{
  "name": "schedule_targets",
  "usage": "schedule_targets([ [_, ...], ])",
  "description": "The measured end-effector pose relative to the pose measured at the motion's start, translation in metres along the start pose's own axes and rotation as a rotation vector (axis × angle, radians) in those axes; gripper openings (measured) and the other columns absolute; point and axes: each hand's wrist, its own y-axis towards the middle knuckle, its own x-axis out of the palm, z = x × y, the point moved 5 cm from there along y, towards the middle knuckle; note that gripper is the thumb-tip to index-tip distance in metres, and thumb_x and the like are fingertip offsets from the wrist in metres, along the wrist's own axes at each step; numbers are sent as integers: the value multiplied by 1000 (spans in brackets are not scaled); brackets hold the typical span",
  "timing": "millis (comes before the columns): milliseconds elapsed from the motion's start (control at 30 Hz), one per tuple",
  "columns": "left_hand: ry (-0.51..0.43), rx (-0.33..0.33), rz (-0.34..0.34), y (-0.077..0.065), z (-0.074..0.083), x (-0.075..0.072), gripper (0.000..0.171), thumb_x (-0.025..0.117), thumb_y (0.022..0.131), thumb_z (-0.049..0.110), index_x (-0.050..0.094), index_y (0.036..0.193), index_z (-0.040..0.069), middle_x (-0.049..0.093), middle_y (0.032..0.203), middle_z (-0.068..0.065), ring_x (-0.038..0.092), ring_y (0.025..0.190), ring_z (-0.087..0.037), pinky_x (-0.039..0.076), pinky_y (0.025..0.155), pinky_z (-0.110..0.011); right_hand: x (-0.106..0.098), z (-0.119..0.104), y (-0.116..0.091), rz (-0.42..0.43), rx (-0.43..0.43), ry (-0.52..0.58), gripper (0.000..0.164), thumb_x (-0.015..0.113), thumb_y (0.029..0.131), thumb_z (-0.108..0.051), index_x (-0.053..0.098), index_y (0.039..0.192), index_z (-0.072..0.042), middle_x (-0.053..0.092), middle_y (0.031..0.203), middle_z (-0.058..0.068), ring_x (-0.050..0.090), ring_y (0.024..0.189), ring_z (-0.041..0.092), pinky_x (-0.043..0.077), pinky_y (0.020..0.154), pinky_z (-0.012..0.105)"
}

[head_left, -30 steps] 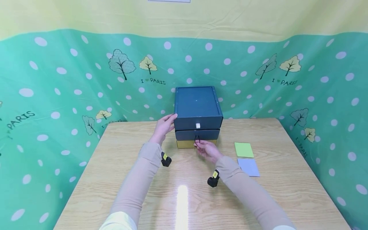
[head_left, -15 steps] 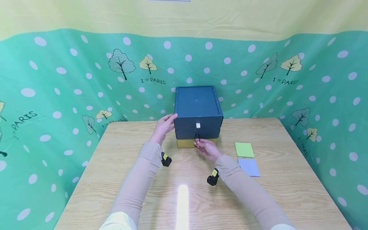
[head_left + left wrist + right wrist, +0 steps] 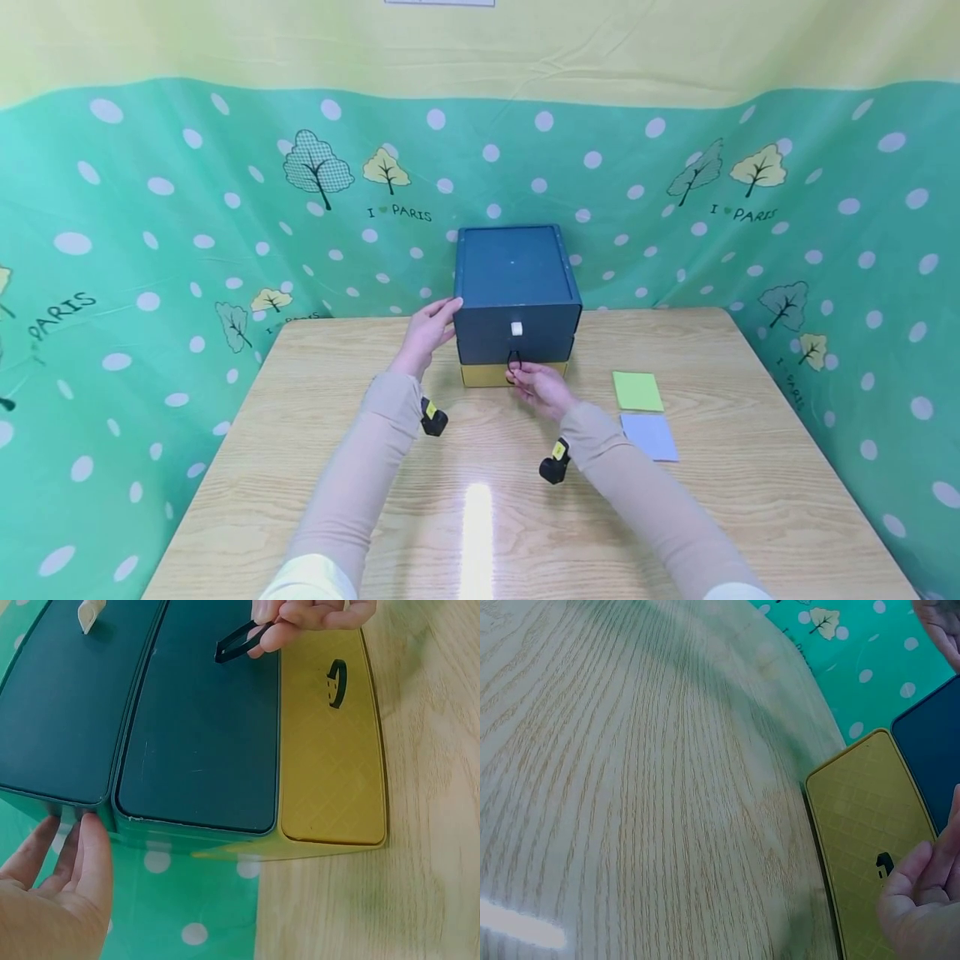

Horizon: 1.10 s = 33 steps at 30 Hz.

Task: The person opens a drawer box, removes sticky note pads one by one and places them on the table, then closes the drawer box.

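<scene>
A stacked drawer box (image 3: 513, 265) stands at the back of the table, with a dark blue top drawer (image 3: 64, 697), a dark blue middle drawer (image 3: 202, 735) and a yellow bottom drawer (image 3: 330, 765). My left hand (image 3: 427, 335) rests against the left side of the box near its upper front corner, fingers fairly straight. With thumb and fingers, my right hand (image 3: 542, 390) pinches the black loop pull (image 3: 244, 643) of the middle drawer. That drawer's front sits about level with the top one. A white pull tab (image 3: 517, 328) hangs on the top drawer.
A green square sheet (image 3: 637, 391) and a blue square sheet (image 3: 648, 437) lie on the wooden table (image 3: 345, 517), right of the box. Behind it hangs a dotted green and yellow curtain (image 3: 420, 258). Another black loop (image 3: 339, 682) is on the yellow drawer.
The middle drawer, a little forward with a dark gap above it one second ago, has gone back in. My right hand moved slightly forward with its pull; my left hand stayed put.
</scene>
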Motion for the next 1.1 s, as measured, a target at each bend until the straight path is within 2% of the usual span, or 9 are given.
schedule_targets([
  [300, 8, -2, -9, 0, 0, 0, 61, 61, 91, 40, 44, 141, 10, 37, 150, -8, 41, 134, -24, 42, 107, -35, 1, 0, 0, -1, 0, 6, 30, 46, 98, -3, 50, 126, 5, 66, 86, -7, 59, 88, 9, 37, 105, 40],
  [400, 5, -2, -6, 1, -1, 0, 61, 61, 91, 40, 44, 141, 10, 37, 150, -8, 41, 134, -24, 42, 107, -35, 2, 0, -2, -7, 2, 19, 28, 46, 98, -3, 51, 125, 4, 66, 87, -6, 59, 87, 9, 41, 102, 36],
  [567, 6, 0, 1, 0, -1, -1, 59, 61, 92, 39, 45, 141, 9, 38, 149, -8, 43, 133, -24, 43, 106, -35, 2, -2, -4, -37, 3, 62, 20, 47, 97, -3, 56, 116, 0, 67, 86, -5, 59, 81, 6, 49, 85, 24],
  [667, 6, 2, 3, 1, -1, -1, 59, 61, 92, 38, 45, 140, 8, 39, 148, -9, 43, 133, -25, 44, 106, -35, 2, -3, -7, -60, 6, 89, 17, 47, 97, -3, 57, 112, 0, 68, 84, -4, 59, 76, 5, 52, 80, 21],
  [933, 8, 12, 3, 2, -1, -1, 58, 60, 92, 37, 46, 140, 8, 40, 148, -9, 44, 132, -25, 44, 105, -35, 3, -5, -13, -110, 11, 86, 33, 45, 99, -6, 46, 129, 9, 67, 84, -4, 57, 73, 5, 52, 79, 20],
  [1100, 2, 11, 4, 3, -2, -1, 57, 60, 92, 37, 47, 139, 9, 40, 147, -9, 44, 132, -25, 44, 105, -35, 3, -1, -15, -129, 26, 96, 28, 44, 99, -10, 51, 122, 4, 66, 87, -3, 57, 79, 7, 50, 84, 21],
])
